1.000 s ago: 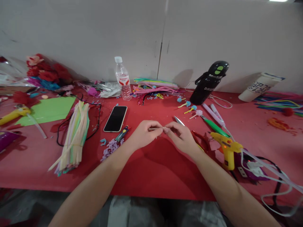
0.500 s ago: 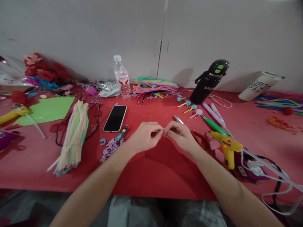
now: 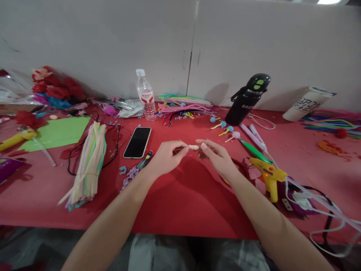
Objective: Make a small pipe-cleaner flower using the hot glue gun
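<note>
A short, cream, twisted piece of pipe cleaner [image 3: 193, 147] spans the gap between my two hands above the red table. My left hand [image 3: 171, 156] pinches its left end between thumb and forefinger. At the other end, my right hand [image 3: 216, 155] has its fingers curled close around the tip, where the exact contact is partly hidden. Red-handled scissors [image 3: 239, 165] lie under and beside my right wrist. Near my left forearm are small lilac pieces [image 3: 131, 176] and a dark green tube-like item [image 3: 145, 160].
A bundle of pastel pipe cleaners [image 3: 89, 162] and a phone [image 3: 137, 143] lie left. Rightward are a yellow glue gun [image 3: 269, 175], a power strip [image 3: 300, 203] with cables and small pompom-topped stems [image 3: 226, 130]. A water bottle [image 3: 146, 98] and black flask [image 3: 246, 101] stand behind.
My hands have drawn slightly apart, and the cream piece now shows between them. Earlier the fingertips met and covered it. The view has shifted a little.
</note>
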Available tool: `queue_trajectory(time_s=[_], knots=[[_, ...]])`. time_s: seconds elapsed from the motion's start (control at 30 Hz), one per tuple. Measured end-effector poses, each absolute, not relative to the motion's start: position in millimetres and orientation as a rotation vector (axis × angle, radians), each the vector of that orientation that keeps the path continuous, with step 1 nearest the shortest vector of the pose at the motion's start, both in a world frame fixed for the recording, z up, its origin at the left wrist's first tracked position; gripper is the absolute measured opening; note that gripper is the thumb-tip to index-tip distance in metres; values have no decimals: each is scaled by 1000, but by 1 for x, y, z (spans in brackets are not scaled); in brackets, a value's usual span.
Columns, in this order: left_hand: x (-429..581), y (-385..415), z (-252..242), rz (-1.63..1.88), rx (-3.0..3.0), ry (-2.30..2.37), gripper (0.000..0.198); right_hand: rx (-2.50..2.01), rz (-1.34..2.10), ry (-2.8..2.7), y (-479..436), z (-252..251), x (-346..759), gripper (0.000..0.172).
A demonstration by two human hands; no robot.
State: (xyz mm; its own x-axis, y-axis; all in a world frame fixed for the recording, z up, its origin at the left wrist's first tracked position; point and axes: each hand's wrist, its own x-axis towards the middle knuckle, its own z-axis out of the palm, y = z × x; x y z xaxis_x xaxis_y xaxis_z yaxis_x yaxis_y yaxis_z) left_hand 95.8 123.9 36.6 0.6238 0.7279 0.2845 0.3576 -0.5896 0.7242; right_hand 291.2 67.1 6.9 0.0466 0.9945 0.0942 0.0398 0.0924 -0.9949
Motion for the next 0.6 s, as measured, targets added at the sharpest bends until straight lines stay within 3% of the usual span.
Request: queue_trajectory(time_s=[0.1, 0.27, 0.6], knots=[[96, 126, 34, 765, 2202, 883, 30, -1157, 1094, -1259, 69, 5, 293, 44], [101, 122, 29, 714, 2185, 843, 27, -1232, 972, -1336, 67, 7, 289, 27], [105, 122, 23, 673, 2363, 795, 27, -1224, 986, -1450, 65, 7, 291, 20]])
